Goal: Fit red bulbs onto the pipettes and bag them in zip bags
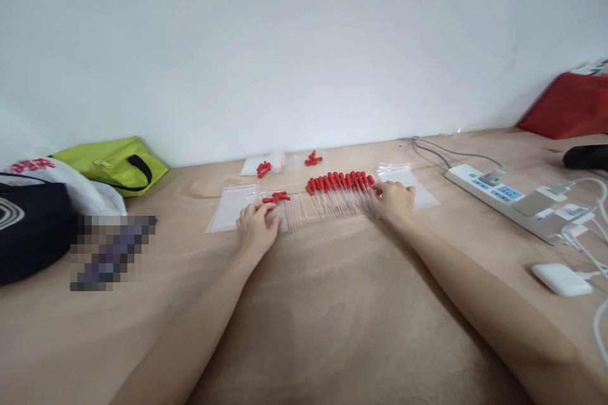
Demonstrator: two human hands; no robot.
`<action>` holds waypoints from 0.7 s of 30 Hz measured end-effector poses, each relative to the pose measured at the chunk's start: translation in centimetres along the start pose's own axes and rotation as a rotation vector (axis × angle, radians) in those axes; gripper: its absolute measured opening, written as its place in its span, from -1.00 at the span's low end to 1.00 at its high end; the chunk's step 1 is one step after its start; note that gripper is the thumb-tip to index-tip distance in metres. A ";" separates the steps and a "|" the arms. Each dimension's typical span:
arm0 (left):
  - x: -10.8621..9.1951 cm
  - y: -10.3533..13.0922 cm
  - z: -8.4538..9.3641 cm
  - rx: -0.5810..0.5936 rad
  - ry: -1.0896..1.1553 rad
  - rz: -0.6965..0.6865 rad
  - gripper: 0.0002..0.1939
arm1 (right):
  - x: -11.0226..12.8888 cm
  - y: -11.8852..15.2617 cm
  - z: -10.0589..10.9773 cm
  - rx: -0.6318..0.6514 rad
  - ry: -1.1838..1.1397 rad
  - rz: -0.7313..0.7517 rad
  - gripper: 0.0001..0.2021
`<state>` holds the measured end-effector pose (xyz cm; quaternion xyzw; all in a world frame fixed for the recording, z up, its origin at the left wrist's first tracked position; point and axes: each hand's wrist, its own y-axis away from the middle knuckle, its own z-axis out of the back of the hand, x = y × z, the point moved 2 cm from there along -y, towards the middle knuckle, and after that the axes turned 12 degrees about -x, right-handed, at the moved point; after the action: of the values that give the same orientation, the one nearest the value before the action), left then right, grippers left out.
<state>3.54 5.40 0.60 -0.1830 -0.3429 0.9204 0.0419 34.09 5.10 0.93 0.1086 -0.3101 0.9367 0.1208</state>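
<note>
Clear slender tubes with bulbous red caps [339, 193], side by side on table [327, 304]; hands [258, 228] [393, 200] loosely curled, grip cannot be told.

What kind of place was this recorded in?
Probably a room in a home or small office: a wooden table against a plain wall, with a power strip and a lime-green bag on it.

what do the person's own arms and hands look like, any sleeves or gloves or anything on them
The left hand and the right hand are both bare, with no gloves and no rings to be made out. Both forearms are uncovered as far as the picture shows, with no sleeve, watch or bracelet in sight. Fingernails are too small to judge.
</note>
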 end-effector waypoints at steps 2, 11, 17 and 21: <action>0.5 -0.2 -0.4 -0.011 0.022 0.000 -0.75 | 1.3 0.7 0.5 -0.034 -0.069 0.058 -0.72; 1.6 -0.9 -1.0 -0.038 0.062 0.024 -0.75 | 11.5 3.5 0.2 0.129 -0.217 0.299 -0.80; 2.8 -1.3 -1.1 -0.024 0.105 0.187 -0.69 | 15.1 2.8 -1.7 0.270 -0.142 0.154 -0.77; 2.9 -1.4 -1.2 0.026 0.166 0.211 -0.78 | 15.5 2.5 -2.1 0.318 -0.107 0.114 -0.78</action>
<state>1.22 7.75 -0.23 -0.2928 -0.3051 0.9059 -0.0245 18.37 6.89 2.19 0.1585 -0.1696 0.9722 0.0320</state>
